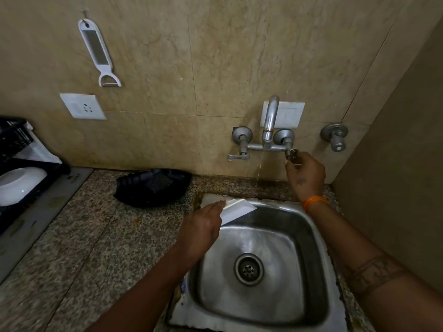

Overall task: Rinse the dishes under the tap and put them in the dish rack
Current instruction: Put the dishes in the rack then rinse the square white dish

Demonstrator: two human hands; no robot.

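1. White dish (236, 210): a flat, square-cornered piece held tilted at the back left corner of the steel sink (316, 271), part over the rim and part over the basin, just left of the falling water.
2. Left hand (200, 230): its fingers (217, 204) lie fairly straight along the top of the dish while the hand grips the near edge; the thumb is hidden.
3. Right hand (305, 176): fingers closed round the right handle (293, 156) of the wall tap (269, 121), from which a thin stream (260, 167) runs down behind the basin's back edge.
4. Step in hand, as judged: setting the flow and bringing the dish under it. It is done well by keeping the stream moderate to limit splashing, moving the dish right until water strikes its upper face, and tilting it so runoff drains into the basin.
5. Dish rack (16, 149): black, at the far left of the worktop (79, 236), already holding a white bowl (20, 185).
6. Writing: no brand, label or lettering is legible anywhere.
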